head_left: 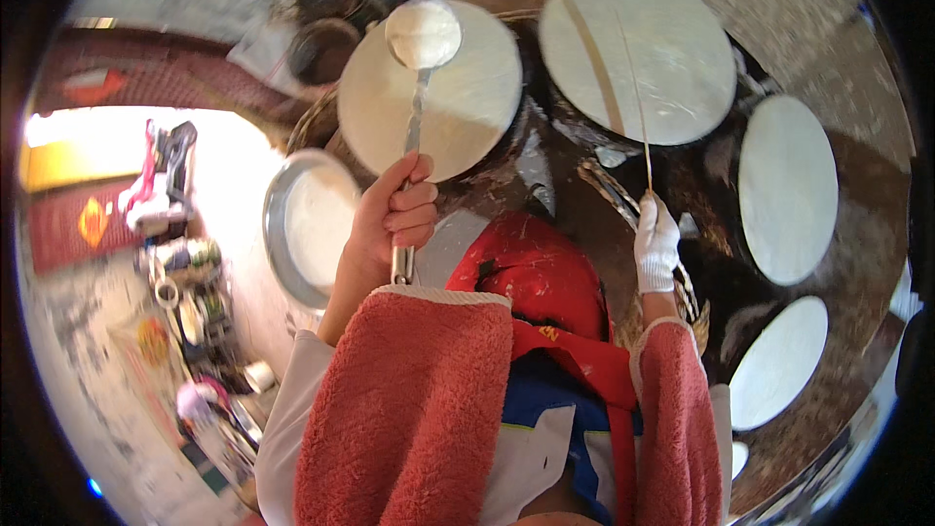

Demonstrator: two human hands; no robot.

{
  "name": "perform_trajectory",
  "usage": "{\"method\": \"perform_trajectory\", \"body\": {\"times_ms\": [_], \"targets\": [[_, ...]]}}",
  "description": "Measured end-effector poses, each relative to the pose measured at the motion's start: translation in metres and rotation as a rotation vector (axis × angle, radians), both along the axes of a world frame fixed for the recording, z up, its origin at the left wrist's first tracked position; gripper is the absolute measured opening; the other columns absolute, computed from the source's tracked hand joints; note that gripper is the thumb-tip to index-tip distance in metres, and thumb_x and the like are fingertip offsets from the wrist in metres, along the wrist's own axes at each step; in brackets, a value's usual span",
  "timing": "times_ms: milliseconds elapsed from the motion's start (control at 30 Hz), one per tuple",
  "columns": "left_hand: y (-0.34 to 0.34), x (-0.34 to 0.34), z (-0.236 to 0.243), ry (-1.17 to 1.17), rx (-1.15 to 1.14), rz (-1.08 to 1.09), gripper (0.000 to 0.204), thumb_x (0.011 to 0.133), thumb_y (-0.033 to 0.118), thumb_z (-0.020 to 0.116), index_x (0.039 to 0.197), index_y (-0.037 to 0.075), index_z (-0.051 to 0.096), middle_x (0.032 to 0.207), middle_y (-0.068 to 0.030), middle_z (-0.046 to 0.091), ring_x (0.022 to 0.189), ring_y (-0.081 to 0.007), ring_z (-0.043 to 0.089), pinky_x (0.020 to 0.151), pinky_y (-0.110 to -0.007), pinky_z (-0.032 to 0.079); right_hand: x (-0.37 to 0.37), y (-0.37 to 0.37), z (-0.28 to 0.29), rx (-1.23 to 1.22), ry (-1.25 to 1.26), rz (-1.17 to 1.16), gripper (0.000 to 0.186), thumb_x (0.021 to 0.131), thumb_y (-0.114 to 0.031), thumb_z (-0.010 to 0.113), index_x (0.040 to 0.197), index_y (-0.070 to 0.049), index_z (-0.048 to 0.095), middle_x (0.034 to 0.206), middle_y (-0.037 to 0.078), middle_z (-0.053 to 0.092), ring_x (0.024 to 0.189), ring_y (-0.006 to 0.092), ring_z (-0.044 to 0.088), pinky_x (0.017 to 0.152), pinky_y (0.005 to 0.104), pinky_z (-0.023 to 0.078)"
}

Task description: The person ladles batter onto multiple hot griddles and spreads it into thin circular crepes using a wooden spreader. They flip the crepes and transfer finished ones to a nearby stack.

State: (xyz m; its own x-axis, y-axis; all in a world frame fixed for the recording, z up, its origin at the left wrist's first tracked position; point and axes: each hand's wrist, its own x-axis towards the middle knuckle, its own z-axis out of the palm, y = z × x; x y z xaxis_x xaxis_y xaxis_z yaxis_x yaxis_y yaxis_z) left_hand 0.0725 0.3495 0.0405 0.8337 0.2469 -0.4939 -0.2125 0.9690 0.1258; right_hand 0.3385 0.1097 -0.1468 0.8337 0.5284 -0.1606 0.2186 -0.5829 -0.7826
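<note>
Red sleeves (409, 390) are hiding most of both forearms in the head view. The bare left hand (401, 209) is clamping its curled fingers around a ladle (423, 47), pointing to twelve across one disc (453, 107). The gloved right hand (655, 245) is gripping a stick (643, 127), leaning just short of twelve across the one-o'clock disc (682, 54); its fingertips are staying indistinct.

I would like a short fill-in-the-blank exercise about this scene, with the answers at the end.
1. The left hand grips the handle of a ____ whose bowl holds something pale.
2. The right hand wears a white ____.
3. That same hand holds a thin ____.
4. The metal basin is on the left hand's ____ side.

Missing words: ladle; glove; stick; left.
</note>
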Motion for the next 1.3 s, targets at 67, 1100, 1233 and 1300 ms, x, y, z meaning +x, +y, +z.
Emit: {"method": "perform_trajectory", "body": {"times_ms": [67, 1100, 1233, 1300], "targets": [[-0.016, -0.033, 0.006, -0.102, -0.118, 0.138, 0.025, 0.104, 0.03, 0.035, 0.087, 0.012, 0.039, 0.054, 0.006, 0.031, 0.036, -0.004, 0.025, 0.031, -0.021, 0.022, -0.008, 0.005, 0.0, 0.071, 0.066, 0.154, 0.037, 0.096, -0.028, 0.049, 0.118, 0.0, 0.061, 0.104, 0.02, 0.067, 0.095, 0.0311, 0.064, 0.084, 0.036, 0.049], [-0.031, -0.367, 0.044, 0.371, 0.049, 0.448, 0.025, 0.102, 0.025, 0.041, 0.081, 0.014, 0.036, 0.049, 0.0091, 0.022, 0.035, -0.0012, 0.02, 0.03, -0.018, 0.015, -0.286, 0.237, -0.046, 0.281, 0.559, -0.51, 0.043, 0.089, -0.049, 0.061, 0.075, -0.011, 0.047, 0.054, 0.001, 0.041, 0.037, 0.0126, 0.035, 0.034, 0.032, 0.027], [-0.021, -0.363, 0.011, 0.077, -0.428, 0.525, 0.022, 0.102, 0.02, 0.044, 0.083, 0.014, 0.035, 0.052, 0.0103, 0.022, 0.036, 0.0006, 0.021, 0.03, -0.017, 0.017, -0.207, 0.213, -0.025, -0.046, 0.164, -0.303, 0.066, 0.09, -0.058, 0.05, 0.098, 0.007, 0.058, 0.076, 0.023, 0.059, 0.067, 0.0338, 0.054, 0.065, 0.0469, 0.045], [-0.023, -0.365, 0.0, 0.096, -0.35, 0.476, 0.021, 0.102, 0.021, 0.043, 0.083, 0.014, 0.036, 0.053, 0.0104, 0.023, 0.037, 0.0009, 0.021, 0.031, -0.016, 0.017, -0.154, 0.219, -0.008, -0.166, -0.108, -0.23, 0.076, 0.085, -0.061, 0.052, 0.084, 0.015, 0.06, 0.075, 0.027, 0.06, 0.068, 0.0384, 0.056, 0.069, 0.0483, 0.046]]}}
